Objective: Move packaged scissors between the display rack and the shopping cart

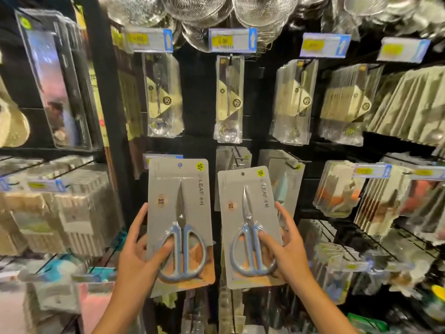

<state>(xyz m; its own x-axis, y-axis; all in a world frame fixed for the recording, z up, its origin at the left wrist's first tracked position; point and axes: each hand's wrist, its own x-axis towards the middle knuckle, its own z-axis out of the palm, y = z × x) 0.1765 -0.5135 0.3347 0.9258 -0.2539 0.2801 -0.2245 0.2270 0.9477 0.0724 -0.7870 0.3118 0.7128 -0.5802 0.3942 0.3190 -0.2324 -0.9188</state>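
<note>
I hold two grey cards of packaged scissors upright in front of the black display rack (199,97). My left hand (139,251) grips the left scissors pack (180,189) by its lower left edge, thumb over the blue handles. The right scissors pack (248,201), also with blue handles, is gripped by my right hand (286,249) along its lower right edge. Behind the right pack, more grey packs (233,160) hang on a peg. The shopping cart is out of sight.
Hooks above carry clear packs of kitchen tools (228,100) under yellow price tags (232,41). Wire strainers (204,10) hang at the top. Boxed goods fill shelves at left (60,208) and pegs at right (385,194).
</note>
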